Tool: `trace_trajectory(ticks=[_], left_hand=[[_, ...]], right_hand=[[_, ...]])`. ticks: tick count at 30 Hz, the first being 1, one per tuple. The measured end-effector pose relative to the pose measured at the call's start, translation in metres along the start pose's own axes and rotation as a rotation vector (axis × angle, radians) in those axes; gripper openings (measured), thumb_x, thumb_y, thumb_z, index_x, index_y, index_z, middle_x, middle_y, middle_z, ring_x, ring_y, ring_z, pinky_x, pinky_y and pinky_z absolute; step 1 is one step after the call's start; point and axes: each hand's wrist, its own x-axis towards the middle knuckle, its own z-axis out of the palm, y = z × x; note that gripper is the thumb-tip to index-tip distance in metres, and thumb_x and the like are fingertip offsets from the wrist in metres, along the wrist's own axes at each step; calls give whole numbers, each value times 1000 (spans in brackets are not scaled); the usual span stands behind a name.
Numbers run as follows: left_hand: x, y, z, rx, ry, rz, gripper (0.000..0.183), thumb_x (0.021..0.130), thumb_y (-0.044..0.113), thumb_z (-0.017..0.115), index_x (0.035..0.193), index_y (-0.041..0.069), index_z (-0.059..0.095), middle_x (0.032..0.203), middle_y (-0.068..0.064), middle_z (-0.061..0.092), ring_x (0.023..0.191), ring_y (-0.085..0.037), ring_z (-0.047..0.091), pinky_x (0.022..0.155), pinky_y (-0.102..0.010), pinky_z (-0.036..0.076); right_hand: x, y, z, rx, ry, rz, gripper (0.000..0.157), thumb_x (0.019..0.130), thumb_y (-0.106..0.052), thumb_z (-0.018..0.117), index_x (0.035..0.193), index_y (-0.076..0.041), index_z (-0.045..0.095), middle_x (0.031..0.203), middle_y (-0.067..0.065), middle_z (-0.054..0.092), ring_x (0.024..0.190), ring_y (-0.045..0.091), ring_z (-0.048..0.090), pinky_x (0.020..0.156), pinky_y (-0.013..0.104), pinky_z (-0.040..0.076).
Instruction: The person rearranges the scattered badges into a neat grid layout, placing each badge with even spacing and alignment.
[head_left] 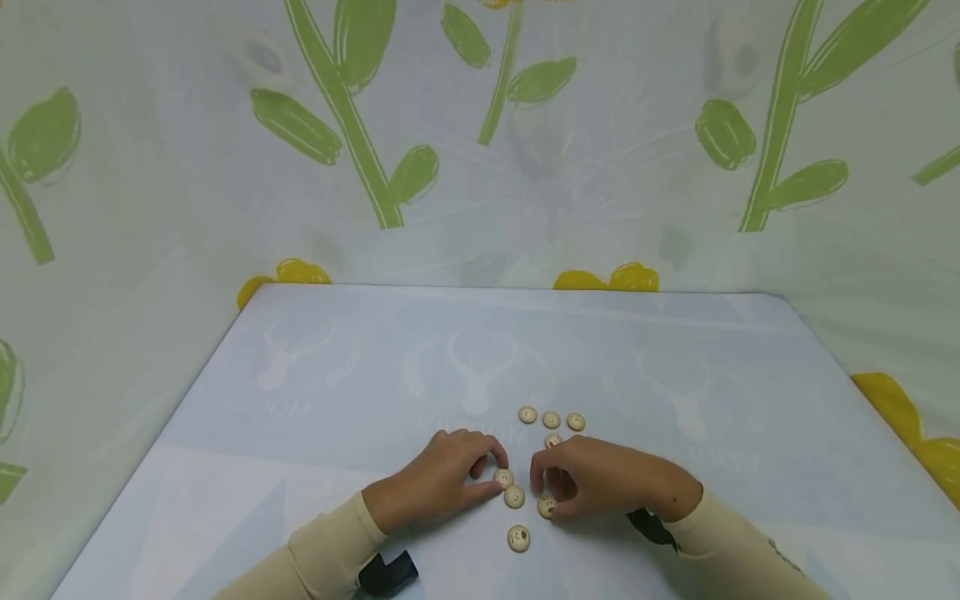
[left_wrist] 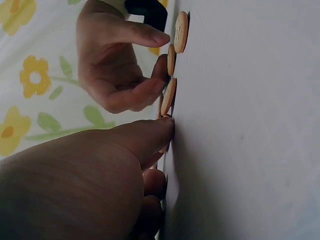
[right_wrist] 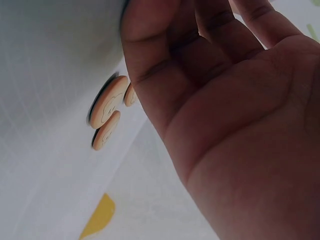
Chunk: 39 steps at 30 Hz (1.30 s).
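Observation:
Several small round wooden discs with dark line drawings lie flat on the table. My left hand [head_left: 448, 477] pinches one disc [head_left: 503, 477] at its edge between thumb and index finger. Touching that disc on the near side is another disc [head_left: 514, 497]. The right hand [head_left: 600, 477] has its thumb and index finger curled about a disc [head_left: 547, 507], partly covered by the thumb. In the left wrist view, the right hand [left_wrist: 117, 65] shows across from the left hand [left_wrist: 85, 170]. Nearest the person lies a single disc [head_left: 518, 537], touched by neither hand.
Beyond the right hand are a row of three discs, its middle one [head_left: 551, 419] among them, and a partly hidden disc [head_left: 553, 440]. The pale table [head_left: 360, 358] ends at a cloth [head_left: 600, 183] printed with green leaves. A black strap [head_left: 388, 575] is at the left wrist.

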Motion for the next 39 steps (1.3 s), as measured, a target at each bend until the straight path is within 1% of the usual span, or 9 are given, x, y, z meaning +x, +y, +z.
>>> trace_trajectory(ticks=[4, 9, 15, 24, 39], left_hand=[[-1, -1, 1, 5, -6, 2, 18, 91, 36, 73, 106, 28, 64, 75, 15, 46, 70, 0, 41, 68, -24, 29], [0, -1, 1, 6, 15, 12, 18, 91, 35, 74, 105, 28, 65, 74, 14, 47, 70, 0, 42, 67, -23, 29], [-1, -1, 1, 4, 5, 8, 18, 91, 35, 73, 105, 27, 65, 74, 14, 47, 69, 0, 41, 67, -23, 28], [0, 0, 0, 13, 22, 27, 18, 91, 34, 74, 105, 26, 65, 74, 13, 48, 69, 0, 41, 66, -23, 28], [0, -1, 0, -4, 16, 19, 18, 91, 34, 74, 104, 27, 65, 74, 13, 48, 70, 0, 41, 67, -23, 29]], right_hand=[[0, -1, 1, -5, -9, -8, 22, 82, -14, 79, 92, -25, 64, 70, -13, 57, 63, -4, 49, 60, 18, 44], [0, -1, 0, -26, -2, -10, 21, 82, -13, 78, 92, -25, 64, 70, -13, 57, 63, -3, 49, 60, 18, 44], [0, -2, 1, -23, -5, -5, 21, 82, -13, 79, 91, -25, 64, 70, -13, 57, 63, -3, 50, 60, 17, 44], [1, 0, 2, -45, 16, -9, 22, 81, -13, 80, 89, -25, 64, 70, -13, 56, 64, -3, 49, 61, 17, 44], [1, -3, 4, -94, 29, -10, 22, 80, -11, 79, 87, -24, 64, 68, -13, 54, 62, -4, 47, 60, 17, 43]])
